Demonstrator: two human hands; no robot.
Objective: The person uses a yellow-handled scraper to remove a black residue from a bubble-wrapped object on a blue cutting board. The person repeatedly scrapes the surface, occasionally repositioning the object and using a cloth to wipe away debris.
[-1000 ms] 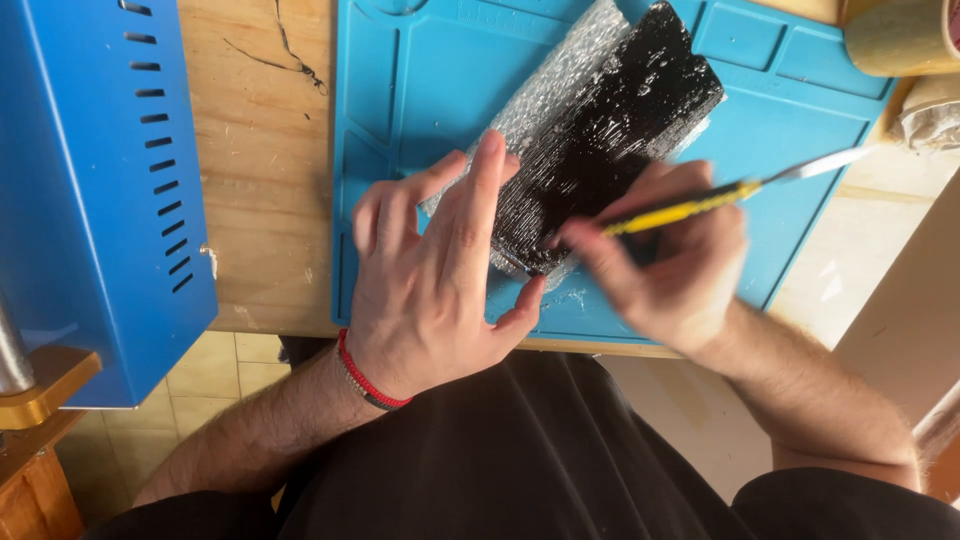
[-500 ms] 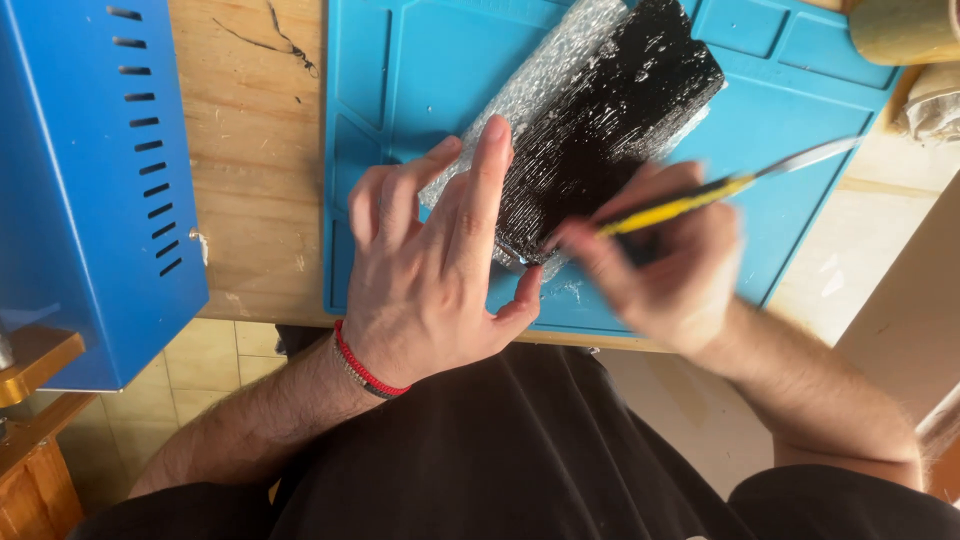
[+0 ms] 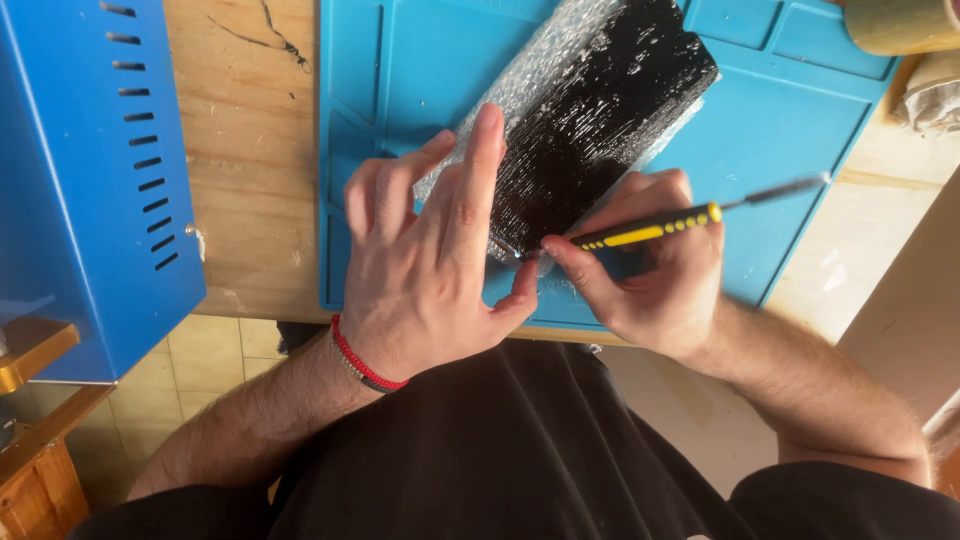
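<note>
A flat black slab wrapped in bubble wrap lies slantwise on a blue work mat. My left hand rests flat on the slab's near end, fingers spread, a red cord bracelet on the wrist. My right hand grips a yellow-and-black handled tool, its handle end at the slab's near corner beside my left thumb and its thin metal shaft pointing off to the right. What the tool touches under my fingers is hidden.
A blue metal box with vent slots stands at the left on the wooden bench. A roll of tape and a crumpled cloth sit at the top right. The bench edge runs just below my hands.
My right hand has slid the tool slightly left toward my left thumb at the slab's near corner. My left hand stays pressed on the slab.
</note>
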